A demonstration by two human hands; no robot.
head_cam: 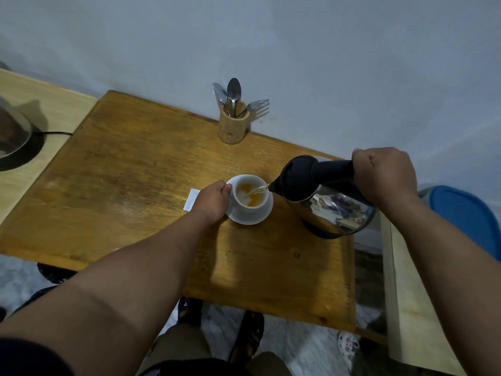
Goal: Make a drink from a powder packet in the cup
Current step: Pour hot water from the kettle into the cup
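Observation:
A white cup point(250, 204) stands on a white saucer point(264, 213) in the middle of the wooden table point(130, 169). Inside the cup are orange patches of powder with water. My left hand point(212, 200) grips the cup at its left side, where the handle is hidden. My right hand point(383, 173) holds the black handle of a steel kettle point(333, 206), tilted left. A thin stream of water point(260, 189) runs from its spout into the cup. A white packet point(192, 199) lies flat just left of my left hand, partly covered by it.
A wooden holder point(233, 126) with spoons and a fork stands at the table's far edge by the wall. The kettle base point(19, 156) with its cord sits on a pale surface at left. A blue chair point(469, 213) is at right. My legs are below the table's front edge.

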